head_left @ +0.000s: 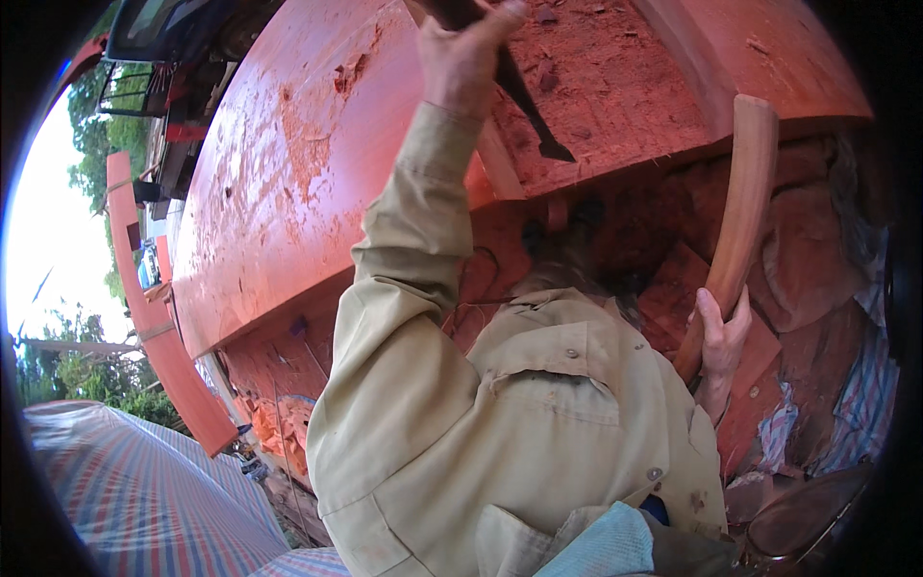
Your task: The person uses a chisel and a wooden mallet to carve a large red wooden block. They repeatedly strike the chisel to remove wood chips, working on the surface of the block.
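High in the view, my left hand (461, 62) is wrapped round a dark, chisel-like metal tool (520, 94). Its flared tip points down and right, over the rough hollow (625, 91) of a large reddish wooden block. Wood chips lie in that hollow, and the block's smooth side (260, 183) slopes away to the left. On the right, my right hand (723, 337) closes round the lower part of a long, slightly curved wooden bar (745, 192), held upright and tilted. The bar's top end stands in front of the block's edge. The tool's upper end runs out of view.
A long reddish plank (154, 308) leans at the left, beside a striped sheet (144, 481). Dark shoes (562, 221) stand below the block's near edge. Boards and crumpled striped cloth (856, 404) lie at the right. Part of a vehicle (159, 29) shows at the upper left.
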The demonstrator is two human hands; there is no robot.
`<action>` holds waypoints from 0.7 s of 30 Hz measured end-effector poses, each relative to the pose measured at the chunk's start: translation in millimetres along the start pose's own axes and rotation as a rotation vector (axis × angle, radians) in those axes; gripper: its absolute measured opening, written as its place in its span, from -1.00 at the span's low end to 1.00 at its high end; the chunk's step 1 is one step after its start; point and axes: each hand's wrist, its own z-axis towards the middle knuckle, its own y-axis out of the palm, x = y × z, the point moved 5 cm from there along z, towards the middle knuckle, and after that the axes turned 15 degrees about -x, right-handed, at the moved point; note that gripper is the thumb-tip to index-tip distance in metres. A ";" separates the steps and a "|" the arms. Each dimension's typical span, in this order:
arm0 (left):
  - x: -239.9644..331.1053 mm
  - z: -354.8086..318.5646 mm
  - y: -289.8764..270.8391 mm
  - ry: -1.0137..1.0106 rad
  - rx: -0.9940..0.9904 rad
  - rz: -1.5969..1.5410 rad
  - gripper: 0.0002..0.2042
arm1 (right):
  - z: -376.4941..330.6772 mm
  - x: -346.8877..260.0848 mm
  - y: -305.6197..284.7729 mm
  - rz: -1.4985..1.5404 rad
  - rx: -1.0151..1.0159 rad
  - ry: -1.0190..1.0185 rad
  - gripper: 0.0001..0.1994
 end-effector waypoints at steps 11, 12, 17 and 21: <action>-43.5 23.3 -21.7 0.189 0.256 0.082 -0.78 | -52.1 22.9 -34.3 -0.086 -0.019 0.004 -0.54; -42.9 2.9 -6.6 0.165 0.260 0.073 -0.77 | -54.9 24.2 -36.4 -0.123 -0.019 -0.014 -0.54; -4.7 -89.5 57.6 0.204 0.152 -0.014 -0.74 | -68.6 33.6 -45.1 -0.133 -0.031 -0.005 -0.54; 18.5 -65.0 40.5 0.415 0.180 -0.122 -0.80 | -75.6 31.4 -50.3 -0.118 0.001 -0.027 -0.55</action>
